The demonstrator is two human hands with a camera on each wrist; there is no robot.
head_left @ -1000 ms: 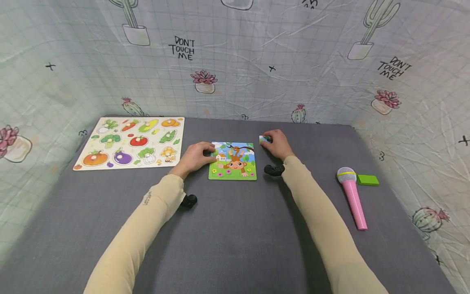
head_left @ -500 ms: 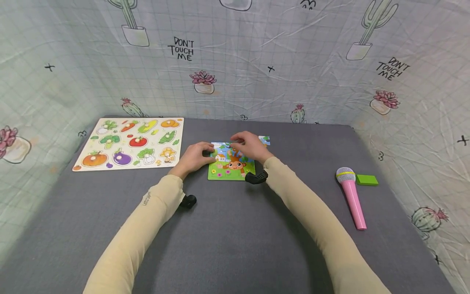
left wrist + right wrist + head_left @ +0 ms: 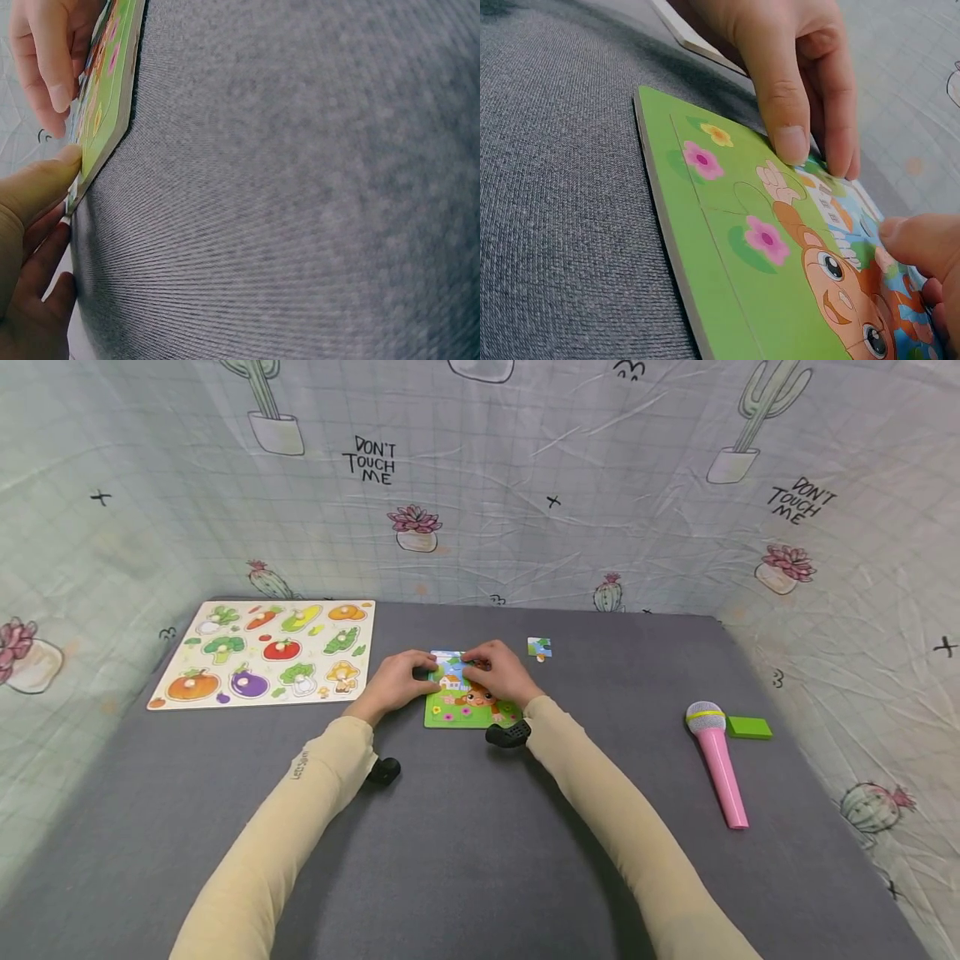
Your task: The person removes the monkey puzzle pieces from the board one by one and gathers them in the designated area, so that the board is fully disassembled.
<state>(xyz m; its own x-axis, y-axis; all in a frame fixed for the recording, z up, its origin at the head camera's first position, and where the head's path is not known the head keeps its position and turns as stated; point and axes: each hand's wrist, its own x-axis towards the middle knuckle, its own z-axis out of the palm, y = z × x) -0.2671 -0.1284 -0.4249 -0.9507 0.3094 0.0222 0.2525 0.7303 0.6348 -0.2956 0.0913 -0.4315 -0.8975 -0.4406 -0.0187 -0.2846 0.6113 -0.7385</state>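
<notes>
A square jigsaw puzzle (image 3: 468, 718) with a cartoon monkey lies flat on the grey cloth. My left hand (image 3: 397, 681) holds its left edge; in the left wrist view the thumb (image 3: 45, 184) lies over the edge with the fingers beyond. Over the upper middle of the picture, my right hand (image 3: 504, 675) touches the surface with thumb and fingertips, hiding part of the monkey. The right wrist view has the right thumb (image 3: 922, 236) on the picture near the house, the other fingers partly hidden. A loose puzzle piece (image 3: 539, 647), blue and green, lies beyond the puzzle's upper right corner.
At the back left is a wooden board (image 3: 315, 693) with vegetable pieces. A pink toy microphone (image 3: 720, 768) and a green block (image 3: 748, 727) lie to the right. Printed fabric (image 3: 480, 552) stands behind the table. Each wrist carries a black camera mount (image 3: 508, 735).
My right hand has left the loose piece, which stays on the cloth, and moved left onto the puzzle's upper part. My left hand keeps its place at the left edge.
</notes>
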